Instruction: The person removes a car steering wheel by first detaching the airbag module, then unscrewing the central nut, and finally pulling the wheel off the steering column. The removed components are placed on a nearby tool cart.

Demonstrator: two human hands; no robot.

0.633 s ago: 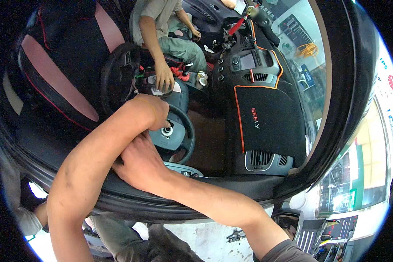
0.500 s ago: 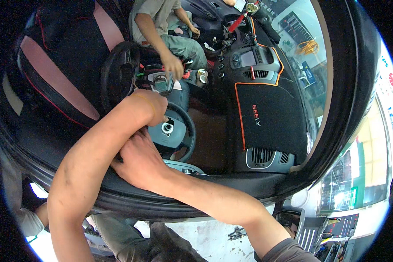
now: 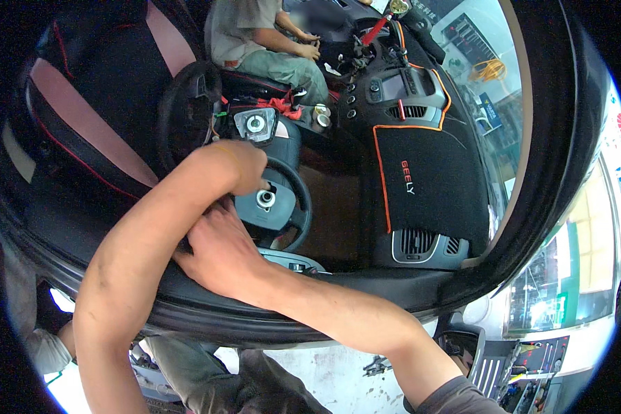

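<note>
A loose steering wheel (image 3: 303, 207), with a black rim, grey centre and round silver piece, lies on the passenger-side seat area. My left hand (image 3: 247, 167) bends over its left part, fingers curled down, a fingertip by the dark gap in the grey centre. Below it, my right hand (image 3: 222, 250) reaches in under my left wrist, against the wheel's lower left; its fingertips are hidden behind my left forearm. Just beyond my left hand sits a grey squarish part (image 3: 255, 125) with a round middle. Another black wheel rim (image 3: 179, 114) stands to the left.
A co-worker (image 3: 272, 52) sits in the far seat. The black dashboard cover (image 3: 428, 179) with orange edging is at the right. A red cloth (image 3: 276, 103) and a round tin (image 3: 321, 117) lie between the seats. The door sill (image 3: 310, 303) runs under my arms.
The co-worker's hand has drawn back from the grey squarish part to their lap, and that part now shows fully. My hands have barely moved.
</note>
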